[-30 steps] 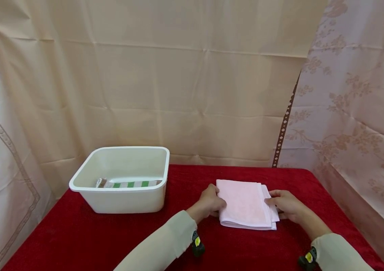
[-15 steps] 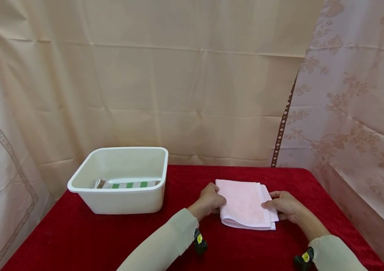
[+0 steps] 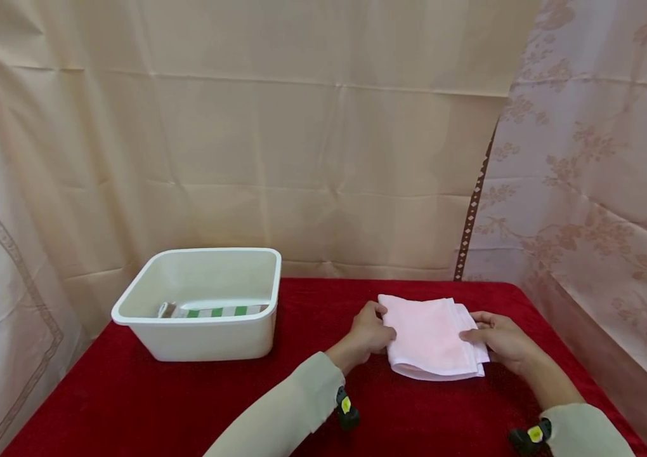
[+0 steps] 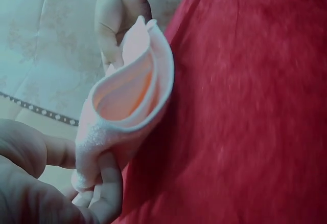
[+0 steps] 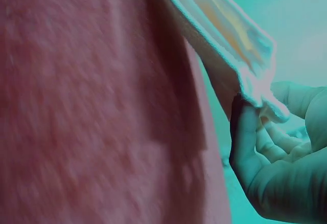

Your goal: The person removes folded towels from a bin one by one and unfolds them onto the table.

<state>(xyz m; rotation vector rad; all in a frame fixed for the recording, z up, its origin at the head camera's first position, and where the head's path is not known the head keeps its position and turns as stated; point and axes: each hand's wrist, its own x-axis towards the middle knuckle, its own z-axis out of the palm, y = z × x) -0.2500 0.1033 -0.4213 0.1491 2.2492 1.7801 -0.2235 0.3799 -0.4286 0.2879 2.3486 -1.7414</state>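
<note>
Left hand (image 3: 366, 333) fingers curled, pinching near edge of folded pink towel (image 3: 429, 333); right hand (image 3: 503, 343) likewise pinching opposite edge. Towel between hands, just above red tablecloth (image 3: 186, 406). White plastic basin (image 3: 203, 341) left of left hand, striped cloth (image 3: 225, 311) inside.

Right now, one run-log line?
left hand grips folded pink cloth | right hand grips opposite edge | white basin at left | striped item inside basin
</note>
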